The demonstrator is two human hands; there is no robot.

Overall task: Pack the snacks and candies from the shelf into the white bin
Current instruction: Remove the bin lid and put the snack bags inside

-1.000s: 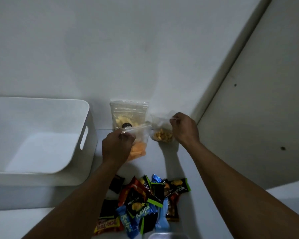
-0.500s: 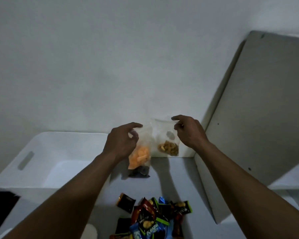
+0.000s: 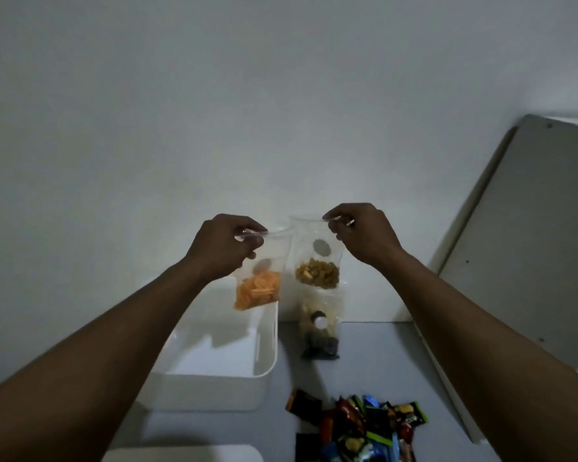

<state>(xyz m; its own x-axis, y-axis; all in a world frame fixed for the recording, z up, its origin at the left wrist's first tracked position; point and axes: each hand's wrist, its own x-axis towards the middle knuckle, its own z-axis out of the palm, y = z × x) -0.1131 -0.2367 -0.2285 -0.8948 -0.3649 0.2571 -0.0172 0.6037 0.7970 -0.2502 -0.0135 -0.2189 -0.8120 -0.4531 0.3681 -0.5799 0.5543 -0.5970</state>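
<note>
While each hand (image 3: 219, 248) (image 3: 364, 236) pinches a limp, light bag (image 3: 257, 278) (image 3: 316, 261) by its top, we judge the seal the surest hold.

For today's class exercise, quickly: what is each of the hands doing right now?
The left hand pinches the top of the orange snack bag.
The right hand pinches the top of the brown snack bag.
</note>
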